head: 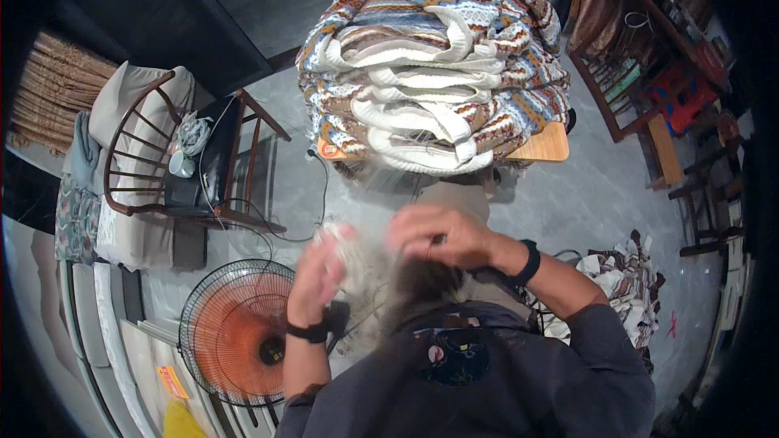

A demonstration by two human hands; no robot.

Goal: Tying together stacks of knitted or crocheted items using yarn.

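Observation:
My left hand (319, 274), blurred, is raised beside a tuft of whitish threads (350, 255); whether its fingers grip them is unclear. My right hand (444, 234) is bent over my lap with curled, blurred fingers, and what lies under them is hidden. A dark, blurred thing (426, 286) shows below it. In front of me a pile of patterned knitted garments (517, 55) with white ribbed bands (426, 155) lies on a wooden table (551, 143). Fine threads hang from the bands over the near edge.
A caged electric fan (234, 331) stands close to my left arm. Further left is a wooden armchair (140, 207) with a white cup (181, 164), near cables (325, 194) on the floor. Knitted scraps (627, 292) lie at right, behind my right arm. Wooden furniture (618, 128) stands far right.

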